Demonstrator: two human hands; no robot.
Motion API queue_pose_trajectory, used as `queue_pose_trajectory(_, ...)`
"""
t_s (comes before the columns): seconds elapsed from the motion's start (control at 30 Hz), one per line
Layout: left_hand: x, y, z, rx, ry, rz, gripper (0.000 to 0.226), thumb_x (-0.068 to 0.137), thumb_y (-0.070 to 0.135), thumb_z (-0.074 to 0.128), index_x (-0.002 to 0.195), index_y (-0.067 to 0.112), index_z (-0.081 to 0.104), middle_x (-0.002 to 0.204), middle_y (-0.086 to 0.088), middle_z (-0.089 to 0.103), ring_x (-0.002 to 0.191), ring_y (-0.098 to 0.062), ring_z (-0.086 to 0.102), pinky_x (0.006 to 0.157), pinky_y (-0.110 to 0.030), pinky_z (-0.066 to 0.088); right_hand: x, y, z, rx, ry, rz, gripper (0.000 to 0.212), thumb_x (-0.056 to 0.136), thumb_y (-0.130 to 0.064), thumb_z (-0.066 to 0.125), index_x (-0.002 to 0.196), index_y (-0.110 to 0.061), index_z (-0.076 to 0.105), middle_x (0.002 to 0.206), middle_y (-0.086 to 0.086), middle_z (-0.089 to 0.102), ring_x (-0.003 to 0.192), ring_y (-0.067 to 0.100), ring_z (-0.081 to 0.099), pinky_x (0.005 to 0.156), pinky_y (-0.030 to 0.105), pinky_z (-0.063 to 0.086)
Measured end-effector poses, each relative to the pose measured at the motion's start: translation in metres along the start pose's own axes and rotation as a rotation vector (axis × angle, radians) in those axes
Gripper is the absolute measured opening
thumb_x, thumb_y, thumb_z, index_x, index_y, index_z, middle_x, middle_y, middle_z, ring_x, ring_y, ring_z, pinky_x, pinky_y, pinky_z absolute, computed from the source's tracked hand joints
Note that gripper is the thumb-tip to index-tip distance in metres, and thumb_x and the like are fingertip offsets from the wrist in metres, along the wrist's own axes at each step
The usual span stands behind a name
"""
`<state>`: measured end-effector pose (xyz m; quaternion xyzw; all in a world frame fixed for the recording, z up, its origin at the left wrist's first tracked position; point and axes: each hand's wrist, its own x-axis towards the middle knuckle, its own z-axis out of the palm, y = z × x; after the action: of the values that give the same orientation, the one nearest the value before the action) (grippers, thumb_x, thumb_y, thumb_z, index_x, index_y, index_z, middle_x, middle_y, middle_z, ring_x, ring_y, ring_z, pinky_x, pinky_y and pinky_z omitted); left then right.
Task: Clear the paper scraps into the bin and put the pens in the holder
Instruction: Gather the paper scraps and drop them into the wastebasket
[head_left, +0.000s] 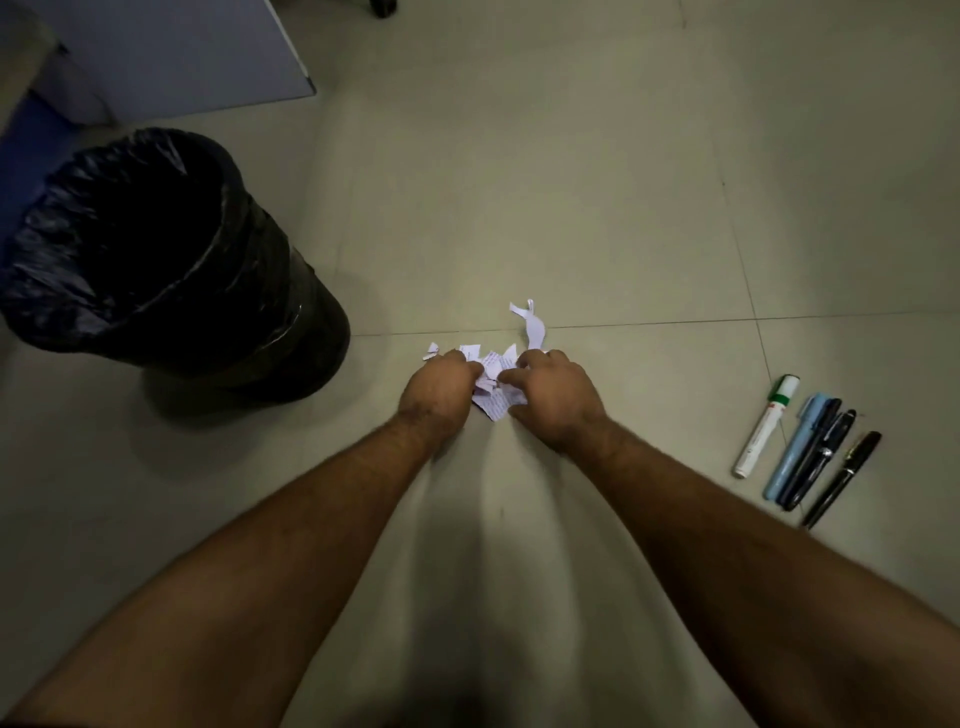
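Note:
Small white paper scraps (491, 387) with handwriting lie bunched on the tiled floor in the middle of the view. My left hand (439, 389) and my right hand (553, 397) press in on the pile from either side, fingers curled onto the scraps. A longer curled strip (532, 325) lies just beyond the pile, and a tiny scrap (431, 352) sits off to the left. To the right lie a white marker with a green cap (763, 426), a light blue pen (792, 449) and dark pens (831, 467), side by side. No holder is in view.
A round bin (171, 260) lined with a black bag stands on the floor to the left of the pile, its mouth open. A grey panel (197, 47) and a blue surface (31, 150) are at the far left.

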<state>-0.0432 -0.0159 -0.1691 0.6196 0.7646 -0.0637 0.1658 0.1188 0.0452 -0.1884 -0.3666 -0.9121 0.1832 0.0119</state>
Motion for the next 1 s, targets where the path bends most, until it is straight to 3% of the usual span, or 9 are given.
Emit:
queue_pose_trajectory(0.17, -0.001, 0.002, -0.001, -0.084, 0.039, -0.118, 0.024, 0.079, 0.019, 0.069, 0.102, 0.011, 0.071, 0.104, -0.014, 0.066, 0.097, -0.032, 0.063, 0.084, -0.030, 0.046, -0.007, -0.012, 0.011, 0.237, 0.028, 0.107, 0.032, 0.090, -0.018, 0.055, 0.118, -0.024, 0.068, 0.106, 0.008, 0.063, 0.100, 0.030, 0.058, 0.071, 0.028, 0.038)
queue_pose_trajectory(0.3, -0.001, 0.000, -0.014, -0.264, 0.163, -0.320, 0.015, 0.077, 0.008, 0.062, 0.089, 0.009, 0.071, 0.093, -0.012, 0.071, 0.088, -0.032, 0.065, 0.073, -0.028, 0.050, -0.007, -0.017, 0.008, 0.479, 0.150, 0.291, 0.022, 0.082, -0.011, 0.063, 0.098, -0.020, 0.076, 0.096, 0.007, 0.072, 0.089, 0.027, 0.064, 0.067, 0.025, 0.036)
queue_pose_trajectory(0.43, -0.001, 0.003, -0.044, -0.417, 0.228, -0.392, 0.011, 0.082, 0.011, 0.059, 0.083, 0.009, 0.069, 0.091, -0.015, 0.071, 0.085, -0.035, 0.065, 0.067, -0.026, 0.046, 0.002, -0.034, -0.019, 0.783, 0.304, 0.525, 0.011, 0.087, -0.022, 0.066, 0.085, -0.022, 0.076, 0.083, -0.001, 0.075, 0.081, 0.020, 0.068, 0.069, 0.023, 0.045)
queue_pose_trajectory(0.53, -0.002, 0.005, -0.079, -0.614, 0.260, -0.437, 0.009, 0.079, 0.014, 0.064, 0.080, 0.007, 0.069, 0.087, -0.017, 0.072, 0.081, -0.035, 0.069, 0.069, -0.032, 0.057, 0.018, -0.052, -0.051, 0.960, 0.375, 0.585, 0.015, 0.086, -0.026, 0.066, 0.072, -0.027, 0.071, 0.076, -0.005, 0.073, 0.080, 0.020, 0.071, 0.076, 0.035, 0.057)
queue_pose_trajectory(0.63, -0.011, 0.001, -0.133, -0.872, 0.329, -0.541, 0.014, 0.080, 0.013, 0.071, 0.092, 0.007, 0.073, 0.087, -0.016, 0.072, 0.074, -0.033, 0.071, 0.063, -0.044, 0.062, 0.038, -0.079, -0.098, 1.109, 0.436, 0.560, 0.015, 0.081, -0.019, 0.065, 0.071, -0.028, 0.071, 0.067, -0.010, 0.069, 0.064, 0.017, 0.066, 0.068, 0.045, 0.060)
queue_pose_trajectory(0.77, -0.035, -0.029, -0.218, -1.027, 0.483, -0.567, 0.013, 0.083, 0.003, 0.065, 0.092, 0.009, 0.072, 0.087, -0.017, 0.069, 0.063, -0.026, 0.063, 0.063, -0.040, 0.062, 0.071, -0.139, -0.165, 1.203, 0.508, 0.459, 0.017, 0.082, -0.013, 0.064, 0.071, -0.026, 0.068, 0.062, -0.007, 0.065, 0.046, 0.011, 0.061, 0.066, 0.043, 0.061)
queue_pose_trajectory(0.9, -0.063, -0.098, -0.282, -0.858, 0.713, -0.652, 0.018, 0.076, 0.027, 0.068, 0.087, 0.013, 0.073, 0.082, -0.010, 0.074, 0.073, -0.029, 0.071, 0.069, -0.040, 0.062, 0.106, -0.217, -0.205, 1.201, 0.477, 0.318, 0.014, 0.084, -0.023, 0.066, 0.073, -0.014, 0.064, 0.065, 0.002, 0.065, 0.058, 0.023, 0.066, 0.065, 0.041, 0.060)
queue_pose_trajectory(1.0, -0.084, -0.152, -0.293, -0.699, 0.748, -0.787, 0.029, 0.077, 0.035, 0.067, 0.096, 0.013, 0.074, 0.095, -0.010, 0.074, 0.087, -0.030, 0.070, 0.077, -0.035, 0.058, 0.123, -0.272, -0.209, 0.973, 0.436, 0.156, 0.014, 0.086, -0.028, 0.064, 0.081, -0.015, 0.067, 0.079, 0.006, 0.071, 0.076, 0.028, 0.066, 0.065, 0.028, 0.048)
